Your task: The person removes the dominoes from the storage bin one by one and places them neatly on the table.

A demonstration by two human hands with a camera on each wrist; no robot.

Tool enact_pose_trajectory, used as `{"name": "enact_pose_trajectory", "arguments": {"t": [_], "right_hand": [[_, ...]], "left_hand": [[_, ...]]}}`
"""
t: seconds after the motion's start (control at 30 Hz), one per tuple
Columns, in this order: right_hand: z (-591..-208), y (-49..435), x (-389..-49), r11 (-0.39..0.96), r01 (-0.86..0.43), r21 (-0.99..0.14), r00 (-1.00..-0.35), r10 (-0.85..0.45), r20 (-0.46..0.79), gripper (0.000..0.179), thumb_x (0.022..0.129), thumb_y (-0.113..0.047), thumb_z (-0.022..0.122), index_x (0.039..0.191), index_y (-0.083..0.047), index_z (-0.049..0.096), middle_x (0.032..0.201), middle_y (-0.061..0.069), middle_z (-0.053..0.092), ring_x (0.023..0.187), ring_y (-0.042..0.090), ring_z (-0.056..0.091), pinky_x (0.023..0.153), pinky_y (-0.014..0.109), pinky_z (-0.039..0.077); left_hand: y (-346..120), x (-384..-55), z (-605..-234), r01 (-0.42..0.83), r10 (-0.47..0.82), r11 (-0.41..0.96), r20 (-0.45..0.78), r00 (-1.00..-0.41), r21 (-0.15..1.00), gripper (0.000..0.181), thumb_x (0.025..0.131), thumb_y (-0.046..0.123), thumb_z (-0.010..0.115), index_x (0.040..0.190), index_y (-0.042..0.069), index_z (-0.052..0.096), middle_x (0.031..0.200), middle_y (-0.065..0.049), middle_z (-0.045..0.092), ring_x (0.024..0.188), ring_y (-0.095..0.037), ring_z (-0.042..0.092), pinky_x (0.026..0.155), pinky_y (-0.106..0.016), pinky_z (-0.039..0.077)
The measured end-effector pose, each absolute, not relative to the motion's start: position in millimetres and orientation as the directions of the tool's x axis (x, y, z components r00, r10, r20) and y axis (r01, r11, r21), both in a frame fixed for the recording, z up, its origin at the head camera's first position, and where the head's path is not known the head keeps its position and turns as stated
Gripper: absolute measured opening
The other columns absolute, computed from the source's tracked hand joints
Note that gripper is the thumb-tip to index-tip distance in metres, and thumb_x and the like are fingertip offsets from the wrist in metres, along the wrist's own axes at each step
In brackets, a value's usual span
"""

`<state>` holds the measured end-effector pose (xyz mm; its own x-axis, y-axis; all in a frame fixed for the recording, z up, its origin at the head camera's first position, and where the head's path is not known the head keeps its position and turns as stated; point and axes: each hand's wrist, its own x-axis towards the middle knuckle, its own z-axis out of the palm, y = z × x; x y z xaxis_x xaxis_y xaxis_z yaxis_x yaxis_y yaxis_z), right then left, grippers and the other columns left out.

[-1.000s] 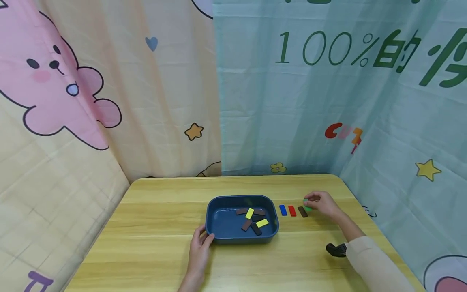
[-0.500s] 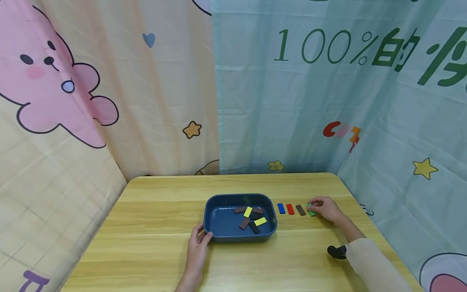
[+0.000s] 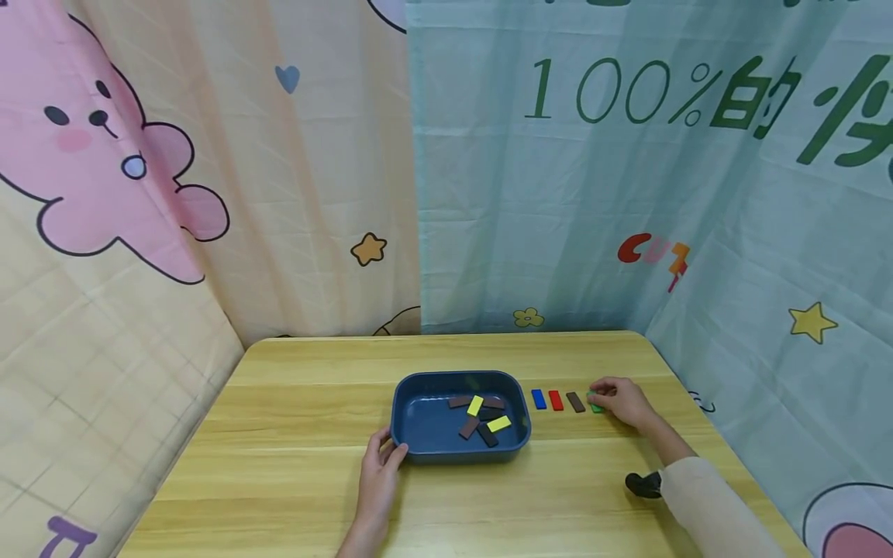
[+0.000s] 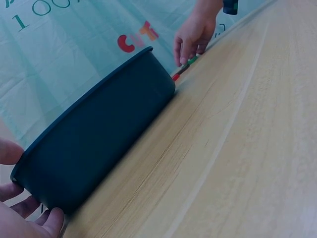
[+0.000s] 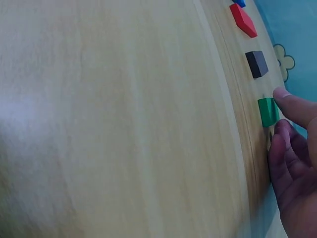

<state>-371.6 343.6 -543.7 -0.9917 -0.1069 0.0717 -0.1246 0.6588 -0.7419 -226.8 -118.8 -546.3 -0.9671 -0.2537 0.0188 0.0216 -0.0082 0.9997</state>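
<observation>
In the head view, a dark blue rectangular tub (image 3: 425,430) stands on the table with several small flat blocks in it, yellow, brown and black. My left hand (image 3: 378,484) grips its near left corner, thumb on the rim. To the right, my right hand (image 3: 626,403) pinches a green block (image 5: 267,113) between thumb and fingers at the table surface; the hand partly covers it in the head view. Left of it in a row lie a dark brown block (image 3: 575,401), a red block (image 3: 555,400) and a blue block (image 3: 539,399), spaced apart.
The wooden table (image 3: 279,434) runs back to printed curtains (image 3: 530,217) on the far side and at both sides. A black object (image 3: 643,485) sticks out beside the right sleeve (image 3: 711,504).
My right hand has lowered the green block and brought it slightly right, into line with the row. The left hand has kept its grip on the tub.
</observation>
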Motion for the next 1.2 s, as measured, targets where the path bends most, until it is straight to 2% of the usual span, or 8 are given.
{"name": "enact_pose_trajectory", "arguments": {"t": [0.1, 0.3, 0.4, 0.63, 0.8, 1.07, 1.2], "right_hand": [[-542, 343, -371, 0.663, -0.121, -0.739, -0.992, -0.110, 0.064, 0.032, 0.097, -0.014, 0.074, 0.119, 0.008, 0.068, 0.101, 0.011, 0.069, 0.089, 0.024, 0.064, 0.066, 0.032, 0.056], [-529, 335, -374, 0.689, -0.195, -0.698, -0.979, -0.176, 0.099, 0.031, 0.098, -0.012, 0.073, 0.120, 0.008, 0.067, 0.104, 0.015, 0.069, 0.100, 0.036, 0.067, 0.074, 0.037, 0.057], [-521, 329, -377, 0.680, -0.202, -0.705, -0.977, -0.191, 0.096, 0.028, 0.098, -0.009, 0.071, 0.120, 0.008, 0.067, 0.102, 0.013, 0.068, 0.096, 0.034, 0.067, 0.071, 0.037, 0.057], [-505, 311, -388, 0.676, -0.248, -0.694, -0.963, -0.250, 0.101, 0.029, 0.099, -0.009, 0.071, 0.122, 0.008, 0.067, 0.098, 0.007, 0.068, 0.090, 0.026, 0.066, 0.075, 0.035, 0.057], [-490, 294, -391, 0.649, -0.263, -0.714, -0.953, -0.291, 0.086, 0.031, 0.100, -0.011, 0.070, 0.124, 0.008, 0.066, 0.099, 0.008, 0.068, 0.091, 0.030, 0.067, 0.075, 0.042, 0.060], [-479, 271, -397, 0.622, -0.329, -0.710, -0.922, -0.375, 0.098, 0.029, 0.098, -0.012, 0.073, 0.121, 0.006, 0.069, 0.097, 0.005, 0.069, 0.091, 0.036, 0.068, 0.075, 0.044, 0.060], [-473, 255, -398, 0.585, -0.349, -0.732, -0.898, -0.433, 0.082, 0.027, 0.097, -0.012, 0.074, 0.119, 0.003, 0.070, 0.098, 0.006, 0.069, 0.092, 0.037, 0.068, 0.080, 0.051, 0.060]], "left_hand": [[-119, -227, -547, 0.006, -0.258, -0.013, 0.002, -0.966, 1.000, 0.044, 0.105, 0.008, 0.057, 0.145, -0.007, 0.046, 0.147, -0.031, 0.047, 0.135, -0.046, 0.047, 0.106, -0.048, 0.047], [-123, -227, -546, 0.007, -0.266, -0.009, 0.004, -0.964, 1.000, 0.044, 0.105, 0.008, 0.057, 0.145, -0.006, 0.046, 0.149, -0.030, 0.046, 0.135, -0.045, 0.048, 0.108, -0.050, 0.046], [-124, -227, -545, 0.020, -0.259, -0.011, 0.016, -0.966, 1.000, 0.045, 0.105, 0.007, 0.057, 0.146, -0.007, 0.045, 0.148, -0.031, 0.046, 0.135, -0.046, 0.048, 0.107, -0.049, 0.047], [-124, -228, -544, 0.020, -0.254, -0.018, 0.014, -0.967, 1.000, 0.045, 0.105, 0.007, 0.057, 0.146, -0.007, 0.044, 0.149, -0.031, 0.045, 0.136, -0.045, 0.047, 0.107, -0.049, 0.047], [-121, -228, -544, 0.021, -0.254, -0.017, 0.016, -0.967, 1.000, 0.045, 0.105, 0.007, 0.057, 0.145, -0.007, 0.045, 0.148, -0.030, 0.047, 0.135, -0.045, 0.048, 0.107, -0.048, 0.047], [-119, -228, -545, 0.033, -0.270, 0.002, 0.032, -0.962, 0.999, 0.043, 0.103, 0.007, 0.058, 0.143, -0.006, 0.048, 0.146, -0.030, 0.049, 0.133, -0.045, 0.050, 0.106, -0.048, 0.048], [-119, -227, -545, 0.018, -0.262, -0.012, 0.014, -0.965, 1.000, 0.043, 0.104, 0.007, 0.057, 0.144, -0.006, 0.047, 0.147, -0.029, 0.048, 0.134, -0.045, 0.049, 0.108, -0.051, 0.046]]}}
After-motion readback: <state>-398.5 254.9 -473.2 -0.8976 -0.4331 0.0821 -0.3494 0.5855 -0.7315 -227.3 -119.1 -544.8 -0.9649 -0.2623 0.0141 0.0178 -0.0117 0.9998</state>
